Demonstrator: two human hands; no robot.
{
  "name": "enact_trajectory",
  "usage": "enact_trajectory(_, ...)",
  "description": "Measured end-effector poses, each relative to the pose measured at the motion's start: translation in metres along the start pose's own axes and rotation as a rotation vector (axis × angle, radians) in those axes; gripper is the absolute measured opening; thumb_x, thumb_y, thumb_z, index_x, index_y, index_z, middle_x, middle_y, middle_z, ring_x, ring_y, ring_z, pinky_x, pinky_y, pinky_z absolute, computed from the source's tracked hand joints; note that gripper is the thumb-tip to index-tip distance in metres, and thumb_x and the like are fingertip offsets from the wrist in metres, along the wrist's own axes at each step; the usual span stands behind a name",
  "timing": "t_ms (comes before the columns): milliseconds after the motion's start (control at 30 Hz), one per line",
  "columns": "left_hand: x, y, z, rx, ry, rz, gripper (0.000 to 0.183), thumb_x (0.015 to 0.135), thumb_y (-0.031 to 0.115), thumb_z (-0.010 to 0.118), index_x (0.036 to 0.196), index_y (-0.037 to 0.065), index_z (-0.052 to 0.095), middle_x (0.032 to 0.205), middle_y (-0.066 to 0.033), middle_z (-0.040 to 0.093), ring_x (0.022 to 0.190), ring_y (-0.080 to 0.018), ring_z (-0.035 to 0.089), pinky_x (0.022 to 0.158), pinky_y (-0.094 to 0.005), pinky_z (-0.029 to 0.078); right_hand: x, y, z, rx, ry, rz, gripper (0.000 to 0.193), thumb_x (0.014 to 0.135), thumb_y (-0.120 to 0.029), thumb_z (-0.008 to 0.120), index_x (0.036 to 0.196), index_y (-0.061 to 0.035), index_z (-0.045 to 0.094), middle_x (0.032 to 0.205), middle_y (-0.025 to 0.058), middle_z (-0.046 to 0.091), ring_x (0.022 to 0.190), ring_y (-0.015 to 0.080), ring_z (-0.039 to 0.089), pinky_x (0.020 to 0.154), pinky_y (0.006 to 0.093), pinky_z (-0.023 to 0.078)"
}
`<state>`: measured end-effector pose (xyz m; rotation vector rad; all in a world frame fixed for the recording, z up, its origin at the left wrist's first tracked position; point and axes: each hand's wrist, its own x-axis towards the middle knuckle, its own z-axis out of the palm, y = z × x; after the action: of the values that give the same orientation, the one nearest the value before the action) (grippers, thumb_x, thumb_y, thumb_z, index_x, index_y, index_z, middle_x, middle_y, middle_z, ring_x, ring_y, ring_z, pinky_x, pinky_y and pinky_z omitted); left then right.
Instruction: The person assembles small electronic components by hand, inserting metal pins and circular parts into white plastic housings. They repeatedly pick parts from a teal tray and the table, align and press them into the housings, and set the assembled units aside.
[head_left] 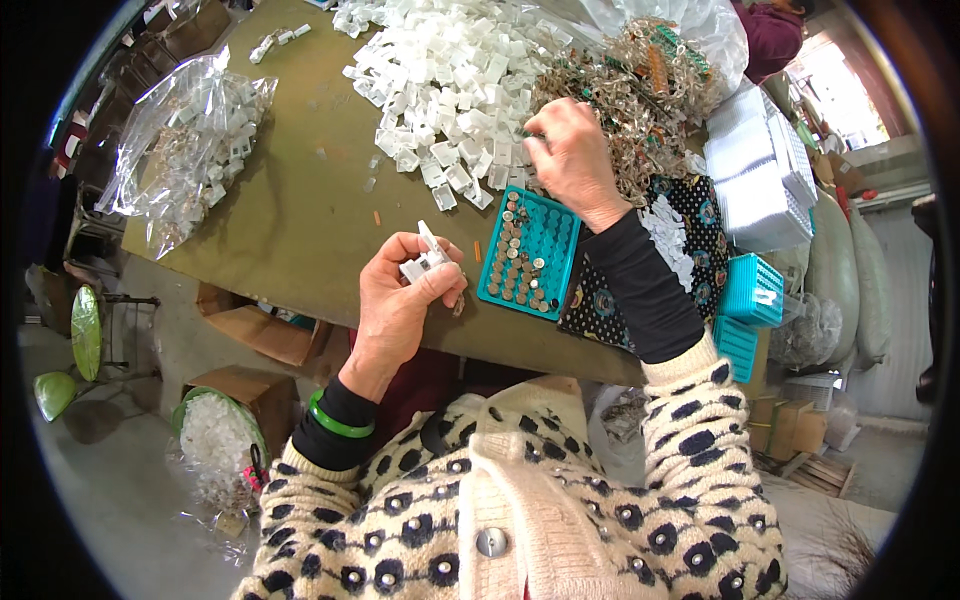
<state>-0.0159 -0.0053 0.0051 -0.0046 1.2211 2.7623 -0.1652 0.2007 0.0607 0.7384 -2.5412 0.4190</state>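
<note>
1. The left hand (392,300), bare, sits just inside the near edge of the olive-green table (300,220), fingers curled, thumb pressed inward in a grip.
2. The left forearm (335,425), in a black cuff and cream, dark-spotted knit sleeve, angles up from below that edge.
3. The right hand (575,155), bare, reaches farther from the near edge, back upward, fingers bent, thumb apart from the forefinger.
4. The right forearm (650,285), similarly sleeved, crosses the near edge.

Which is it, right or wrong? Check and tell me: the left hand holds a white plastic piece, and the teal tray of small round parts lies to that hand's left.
Wrong on the side: in the head view, the left hand holds a white plastic piece, but the teal tray of small round parts lies to that hand's right.
</note>
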Motion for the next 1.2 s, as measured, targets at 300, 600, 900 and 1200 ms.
enact_trajectory(300,0.000,0.001,0.000,0.014,0.004,0.004,0.019,0.087,0.000,0.070,0.097,0.003,0.054,0.101,-0.0118,0.062,0.067,-0.0157,0.059,0.061,-0.0315,0.052,0.017,0.046,-0.061,0.734,0.133,0.537,0.017,0.092,-0.009,0.063,0.105,0.0018,0.064,0.101,0.0139,0.071,0.093,0.0188,0.068,0.082,0.0319,0.055)
enact_trajectory(600,-0.001,-0.001,-0.002,0.054,0.026,0.011,0.025,0.086,0.000,0.070,0.108,-0.001,0.059,0.101,-0.0119,0.064,0.069,-0.0164,0.060,0.061,-0.0314,0.052,0.003,0.066,-0.063,1.783,0.162,0.672,0.012,0.092,-0.010,0.063,0.094,0.0010,0.065,0.089,0.0156,0.071,0.082,0.0241,0.070,0.086,0.0428,0.056)
enact_trajectory(900,-0.002,0.009,0.011,-0.043,0.107,-0.067,0.036,0.088,0.003,0.069,0.122,-0.002,0.059,0.105,-0.0136,0.066,0.077,-0.0191,0.065,0.068,-0.0320,0.055,-0.017,0.027,-0.072,1.573,0.214,0.553,0.012,0.092,-0.003,0.062,0.104,0.0013,0.064,0.087,0.0152,0.069,0.065,0.0146,0.064,0.067,0.0304,0.058)
enact_trajectory(1200,-0.005,0.023,0.042,-0.111,-0.007,-0.150,0.038,0.091,0.009,0.067,0.125,-0.003,0.058,0.101,-0.0118,0.067,0.081,-0.0193,0.067,0.074,-0.0308,0.057,-0.071,-0.076,-0.074,1.223,0.082,0.503,0.011,0.092,-0.002,0.064,0.102,0.0032,0.063,0.087,0.0058,0.067,0.073,0.0068,0.061,0.065,0.0215,0.051)
